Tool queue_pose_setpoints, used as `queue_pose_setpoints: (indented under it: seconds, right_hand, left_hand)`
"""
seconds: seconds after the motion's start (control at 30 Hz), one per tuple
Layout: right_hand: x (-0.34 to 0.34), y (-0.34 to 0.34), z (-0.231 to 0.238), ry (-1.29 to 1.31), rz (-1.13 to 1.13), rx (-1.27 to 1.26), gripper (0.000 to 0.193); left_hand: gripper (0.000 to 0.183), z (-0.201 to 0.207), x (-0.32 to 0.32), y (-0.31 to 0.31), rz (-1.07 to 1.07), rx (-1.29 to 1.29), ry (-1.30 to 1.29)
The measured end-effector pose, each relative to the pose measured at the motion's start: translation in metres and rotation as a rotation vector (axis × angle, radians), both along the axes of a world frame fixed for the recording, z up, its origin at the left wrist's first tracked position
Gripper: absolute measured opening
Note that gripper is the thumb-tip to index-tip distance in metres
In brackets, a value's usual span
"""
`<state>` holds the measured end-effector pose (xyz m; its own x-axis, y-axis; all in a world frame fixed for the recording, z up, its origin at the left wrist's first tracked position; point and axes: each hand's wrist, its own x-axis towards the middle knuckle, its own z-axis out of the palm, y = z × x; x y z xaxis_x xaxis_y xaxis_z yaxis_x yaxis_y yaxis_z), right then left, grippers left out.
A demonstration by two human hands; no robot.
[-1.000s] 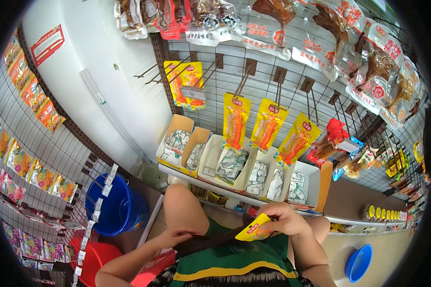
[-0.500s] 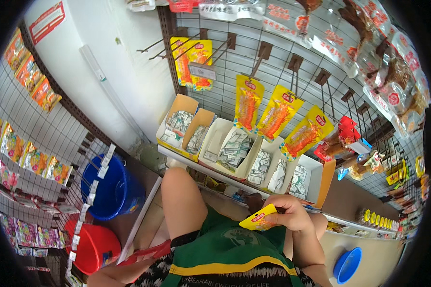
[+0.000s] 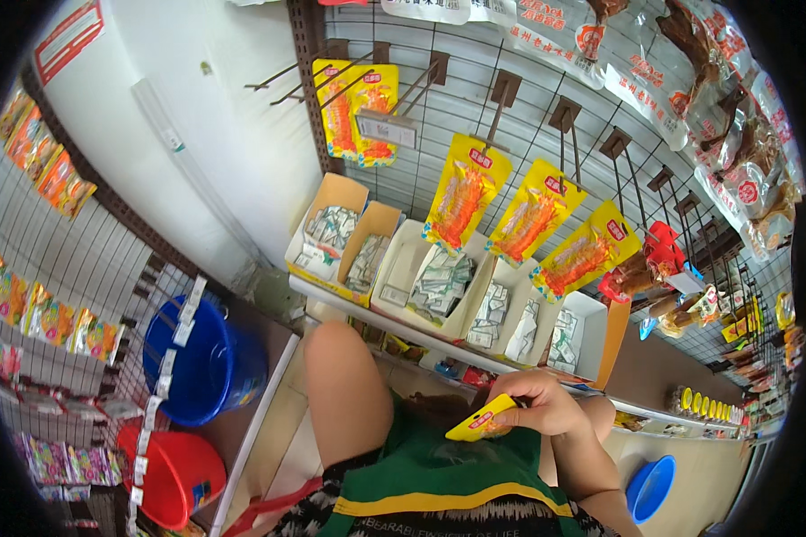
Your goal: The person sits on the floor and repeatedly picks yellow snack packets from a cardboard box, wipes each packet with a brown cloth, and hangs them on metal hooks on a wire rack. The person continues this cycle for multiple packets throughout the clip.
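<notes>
In front of my lap, my right hand (image 3: 546,404) pinches a small yellow snack packet (image 3: 481,422) by its right end. The packet is tilted and has a red emblem near its top. The green apron (image 3: 421,483) with a yellow band lies just below it. My left hand is out of sight beyond the lower edge. Ahead, several yellow packets with an orange shrimp-like picture hang from hooks: one at the left (image 3: 466,192), a middle one (image 3: 535,212) and one at the right (image 3: 588,251). Two more yellow packets (image 3: 338,116) hang farther left on the rack.
A row of open cartons (image 3: 434,273) with small silvery sachets stands on the shelf below the hooks. At left are a blue bucket (image 3: 246,376) and a red bucket (image 3: 175,474). Vacuum-packed meats (image 3: 716,116) hang upper right. A blue basin (image 3: 651,488) sits lower right.
The view has shifted slightly. My left forearm has dropped out at the lower left. My right hand keeps hold of the yellow packet, which has turned a little.
</notes>
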<state>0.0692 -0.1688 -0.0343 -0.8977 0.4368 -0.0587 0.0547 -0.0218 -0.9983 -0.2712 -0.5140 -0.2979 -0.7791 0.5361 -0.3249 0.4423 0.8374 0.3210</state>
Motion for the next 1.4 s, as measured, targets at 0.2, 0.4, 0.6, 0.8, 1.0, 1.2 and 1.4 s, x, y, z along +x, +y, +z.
queue_pose_setpoints:
  seconds: [0.2, 0.4, 0.6, 0.8, 1.0, 1.2, 1.4]
  right_hand:
    - [-0.039, 0.046, -0.035, -0.084, 0.123, -0.067, 0.018]
    - [-0.086, 0.092, -0.032, -0.119, 0.262, -0.163, 0.021]
    - [-0.099, 0.096, -0.022, -0.083, 0.195, -0.120, 0.020]
    - [-0.090, 0.054, -0.020, 0.071, -0.198, -0.182, 0.016]
    - [-0.092, 0.011, 0.000, 0.162, -0.392, -0.041, 0.016]
    - [-0.109, -0.018, 0.030, 0.230, -0.395, -0.029, 0.014]
    - [-0.144, -0.014, 0.041, 0.345, -0.476, -0.109, 0.017]
  left_hand:
    - [0.023, -0.027, -0.034, 0.076, -0.062, -0.017, -0.008]
    - [0.024, -0.029, -0.063, 0.123, -0.063, -0.092, -0.031]
    - [0.024, -0.029, -0.078, 0.148, -0.074, -0.123, -0.032]
    - [0.025, -0.030, -0.094, 0.157, -0.108, -0.092, -0.033]
    - [0.026, -0.015, -0.100, 0.131, -0.136, 0.005, -0.041]
    - [0.023, 0.150, -0.088, 0.161, -0.284, 0.847, -0.358]
    - [0.062, 0.200, -0.007, 0.280, -0.759, 0.993, -1.549]
